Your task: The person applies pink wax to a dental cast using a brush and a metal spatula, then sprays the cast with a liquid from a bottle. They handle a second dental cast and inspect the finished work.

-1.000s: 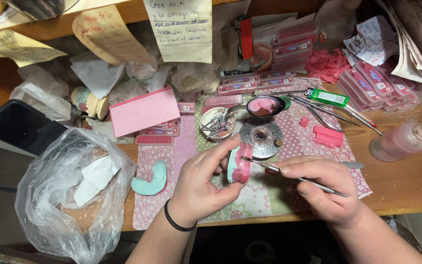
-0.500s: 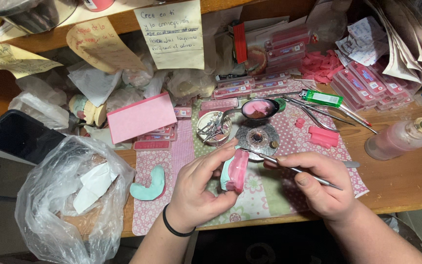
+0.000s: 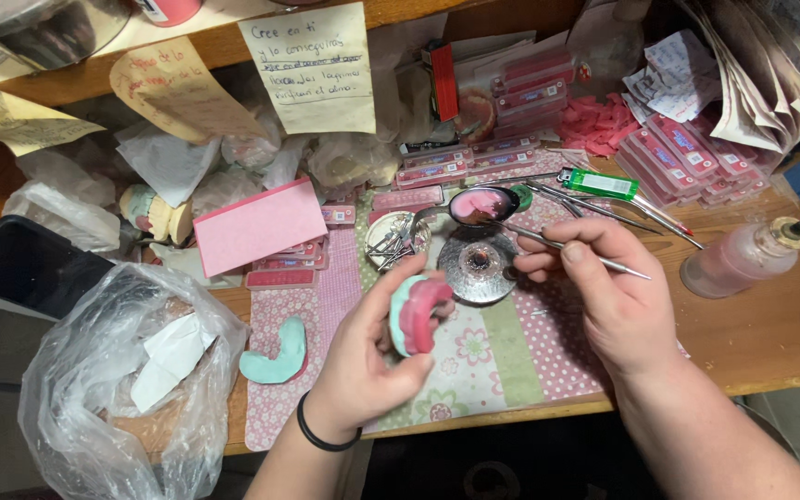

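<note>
A pink wax rim on a pale green mould (image 3: 416,315) is showing at centre frame. A mint green cast (image 3: 275,354) is lying lower left on a pink dotted, floral patchwork mat (image 3: 502,356). A plain pink card (image 3: 258,225) is sitting upper left, and a green lighter (image 3: 600,183) upper right.

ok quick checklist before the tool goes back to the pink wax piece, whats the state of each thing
1. Left hand grips the pink wax piece on its teal base: ok.
2. Right hand pinches the metal tool: ok.
3. Tool tip near the spoon of pink wax: ok; whether it touches, cannot tell.
4. Wax loaded on the tip: cannot tell.
5. Glass burner bottle upright, apart from both hands: ok.
6. Flame lit: cannot tell.
</note>
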